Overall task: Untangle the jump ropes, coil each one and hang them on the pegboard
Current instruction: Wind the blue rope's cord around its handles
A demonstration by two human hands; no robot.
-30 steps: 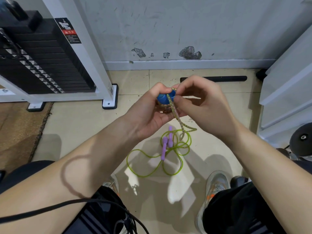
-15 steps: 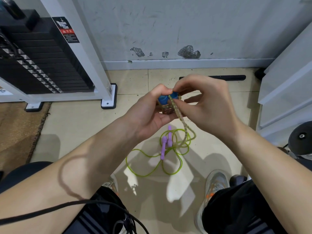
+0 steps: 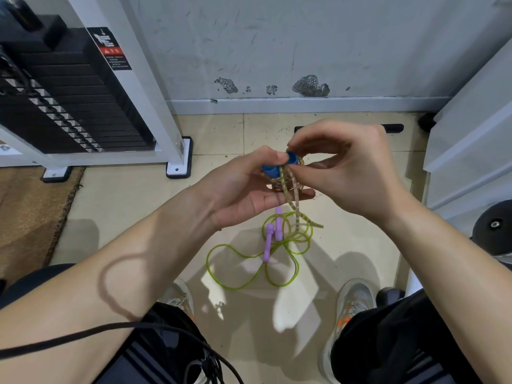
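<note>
The person sits with both hands raised over the floor (image 3: 124, 206). The left hand (image 3: 243, 189) curls round the blue handles (image 3: 270, 169) and a small coil of the speckled rope (image 3: 295, 198), thumb pressed on top. The right hand (image 3: 352, 173) pinches that rope right at the handles, and its loose tail hangs down between the wrists. The green rope (image 3: 288, 241) lies in loose loops on the tiles between the shoes (image 3: 352, 300), its purple handles (image 3: 268, 245) side by side. A weight stack (image 3: 69, 106) stands to the left.
</note>
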